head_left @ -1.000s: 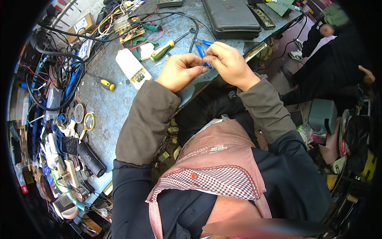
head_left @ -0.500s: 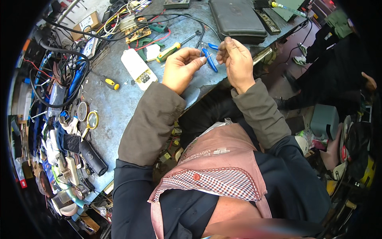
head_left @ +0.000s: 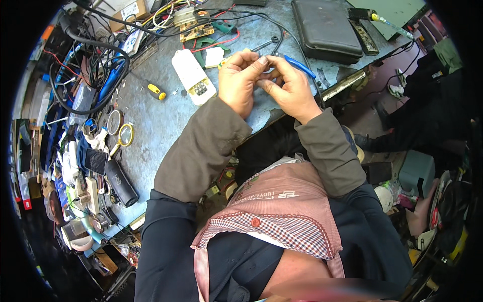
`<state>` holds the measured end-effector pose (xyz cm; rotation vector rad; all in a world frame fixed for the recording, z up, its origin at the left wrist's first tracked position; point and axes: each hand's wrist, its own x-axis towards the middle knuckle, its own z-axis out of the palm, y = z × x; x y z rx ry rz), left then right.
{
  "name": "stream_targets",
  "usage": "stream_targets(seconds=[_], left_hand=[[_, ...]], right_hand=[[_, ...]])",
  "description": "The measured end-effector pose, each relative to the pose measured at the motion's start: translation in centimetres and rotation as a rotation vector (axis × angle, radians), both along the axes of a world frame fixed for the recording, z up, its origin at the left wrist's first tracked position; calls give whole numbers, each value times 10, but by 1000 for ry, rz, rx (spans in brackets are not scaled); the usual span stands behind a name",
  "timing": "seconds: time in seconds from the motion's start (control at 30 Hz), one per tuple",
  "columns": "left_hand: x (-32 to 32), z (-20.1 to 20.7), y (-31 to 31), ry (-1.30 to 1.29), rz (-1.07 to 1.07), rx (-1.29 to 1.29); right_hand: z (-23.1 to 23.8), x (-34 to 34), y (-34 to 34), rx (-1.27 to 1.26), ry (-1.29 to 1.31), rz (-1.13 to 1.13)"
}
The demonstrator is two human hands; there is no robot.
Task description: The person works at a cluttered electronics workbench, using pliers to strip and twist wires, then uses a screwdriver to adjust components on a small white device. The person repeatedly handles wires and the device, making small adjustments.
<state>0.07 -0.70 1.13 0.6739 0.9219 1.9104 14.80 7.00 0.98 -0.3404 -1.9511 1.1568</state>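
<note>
Two bare hands, the left hand (head_left: 238, 86) and the right hand (head_left: 294, 91), meet over the bench (head_left: 158, 118), just right of the white casing (head_left: 189, 69). Their fingers curl inward, tips drawn close together; how fully they close, and whether they pinch something small, I cannot tell. Farther right of the casing, a blue tool handle (head_left: 301, 66) shows from behind the right hand. Left of the casing lies a yellow-and-black screwdriver (head_left: 156, 91); beyond it, a circuit board (head_left: 193, 34); well to its right, a black case (head_left: 327, 27).
</note>
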Motion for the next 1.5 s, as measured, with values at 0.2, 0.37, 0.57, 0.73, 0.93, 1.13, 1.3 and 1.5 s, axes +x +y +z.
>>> stream_targets(seconds=[0.2, 0.37, 0.57, 0.73, 0.93, 1.13, 1.3, 1.5], left_hand=[[34, 13, -8, 664, 327, -4], [25, 26, -13, 475, 255, -94], [-12, 42, -10, 339, 498, -103], [-68, 53, -12, 220, 639, 7], [-82, 58, -16, 191, 652, -9], [-79, 55, -14, 214, 608, -10], [-72, 57, -14, 188, 574, 2], [-62, 56, -12, 269, 509, -15]], right_hand=[[-7, -3, 8, 91, -8, -43], [-13, 0, 12, 26, 8, 34], [-3, 1, 5, 153, -79, -18], [-2, 2, 5, 188, -86, -10], [-3, 2, 6, 174, -74, 16], [-4, 1, 8, 174, -39, -3], [0, 3, 6, 148, -79, 11], [-2, 5, 8, 141, -90, 20]])
